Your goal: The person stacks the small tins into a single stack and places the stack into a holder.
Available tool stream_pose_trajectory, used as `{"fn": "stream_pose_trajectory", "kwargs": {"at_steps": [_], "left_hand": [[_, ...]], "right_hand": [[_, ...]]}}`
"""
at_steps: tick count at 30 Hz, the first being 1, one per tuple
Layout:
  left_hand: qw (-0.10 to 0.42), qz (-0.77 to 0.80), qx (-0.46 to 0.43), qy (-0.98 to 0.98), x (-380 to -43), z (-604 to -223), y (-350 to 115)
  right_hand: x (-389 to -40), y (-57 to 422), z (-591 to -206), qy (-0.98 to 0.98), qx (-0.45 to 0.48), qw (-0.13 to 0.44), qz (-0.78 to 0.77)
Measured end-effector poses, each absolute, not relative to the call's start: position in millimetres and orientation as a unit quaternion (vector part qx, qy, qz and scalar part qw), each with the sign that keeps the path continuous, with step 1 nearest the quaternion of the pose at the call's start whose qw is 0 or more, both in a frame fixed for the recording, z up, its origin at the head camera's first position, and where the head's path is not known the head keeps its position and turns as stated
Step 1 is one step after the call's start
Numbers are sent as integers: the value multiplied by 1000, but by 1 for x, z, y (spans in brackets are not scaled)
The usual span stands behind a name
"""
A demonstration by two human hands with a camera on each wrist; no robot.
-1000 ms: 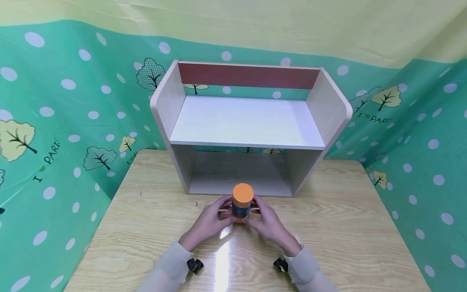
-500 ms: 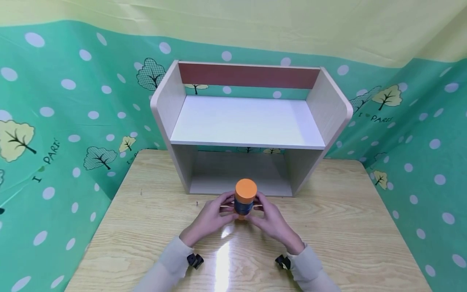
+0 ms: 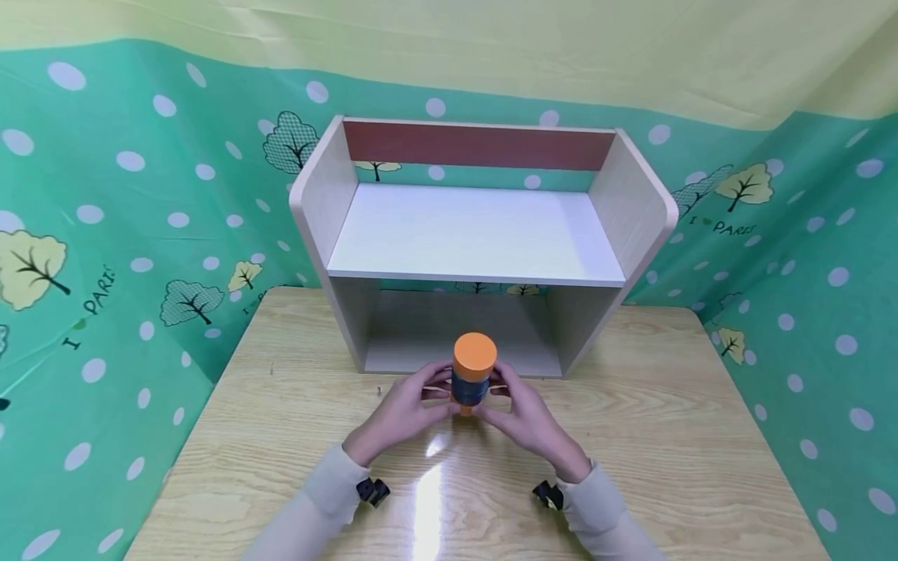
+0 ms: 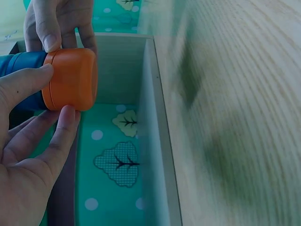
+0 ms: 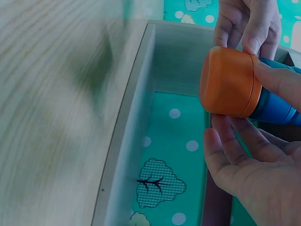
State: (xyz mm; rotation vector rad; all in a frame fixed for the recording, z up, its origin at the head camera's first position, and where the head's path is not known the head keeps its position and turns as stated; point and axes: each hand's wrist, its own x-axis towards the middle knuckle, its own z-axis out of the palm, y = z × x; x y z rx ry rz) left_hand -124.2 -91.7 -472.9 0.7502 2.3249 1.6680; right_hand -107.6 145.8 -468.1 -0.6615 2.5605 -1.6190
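Between both hands, in front of the shelf unit, is an upright bottle (image 3: 471, 382) with an orange lid, a dark blue body and an orange base. My left hand (image 3: 407, 409) holds it from the left, thumb and fingertips at its lower part. From the right, my right hand (image 3: 528, 413) grips it the same way. In the left wrist view, the orange base (image 4: 73, 79) has a thumb pressed near its seam and fingertips on its other side. The right wrist view shows the bottle's blue body (image 5: 275, 107) partly hidden by the thumb.
A white two-tier shelf unit (image 3: 477, 234) with a reddish back rail stands on the wooden table (image 3: 673, 436) just beyond the hands. Its side panels rise left and right. A green dotted curtain (image 3: 175, 195) hangs behind and along both sides.
The bottle has risen in the head view and shifted slightly right, towards the shelf unit. Both hands moved with it, keeping their hold.
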Motion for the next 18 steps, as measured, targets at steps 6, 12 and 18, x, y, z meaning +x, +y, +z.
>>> {"fn": "stream_pose_trajectory", "kwargs": {"at_steps": [6, 12, 18], "left_hand": [[90, 566, 252, 779, -126, -463, -92], [84, 557, 256, 786, -129, -455, -94], [73, 554, 263, 786, -131, -448, -95]], "right_hand": [[-109, 147, -461, 827, -221, 13, -517], [-111, 148, -451, 826, -236, 1, -512], [-112, 149, -444, 827, -248, -7, -504]]}}
